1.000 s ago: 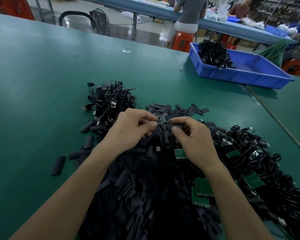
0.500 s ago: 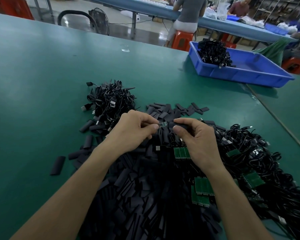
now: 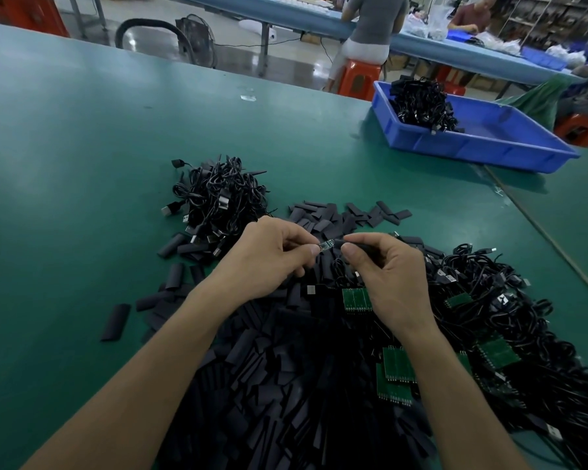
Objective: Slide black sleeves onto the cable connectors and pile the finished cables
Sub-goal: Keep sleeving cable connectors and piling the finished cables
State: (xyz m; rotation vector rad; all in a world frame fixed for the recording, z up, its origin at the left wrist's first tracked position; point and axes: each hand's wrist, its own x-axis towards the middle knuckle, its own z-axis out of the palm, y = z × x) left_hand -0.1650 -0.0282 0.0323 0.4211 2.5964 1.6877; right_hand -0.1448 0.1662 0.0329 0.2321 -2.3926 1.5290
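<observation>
My left hand (image 3: 269, 257) pinches a small cable connector (image 3: 326, 245) with a bare green circuit board at its tip. My right hand (image 3: 387, 269) pinches a black sleeve (image 3: 360, 246) just right of that connector, end to end with it. Both hands hover over a wide heap of loose black sleeves (image 3: 286, 385) on the green table (image 3: 82, 164). A pile of black cables (image 3: 218, 195) lies at the far left of the hands. Tangled black cables with green boards (image 3: 496, 334) spread out to the right.
A blue tray (image 3: 489, 144) holding a bundle of black cables stands at the back right. Loose sleeves (image 3: 116, 322) lie scattered at the left. People sit at a long blue table beyond the aisle, near a fan and an orange stool.
Both hands have lifted slightly off the heap. The connector's board shows more plainly between the fingertips, with the sleeve held just at its right end.
</observation>
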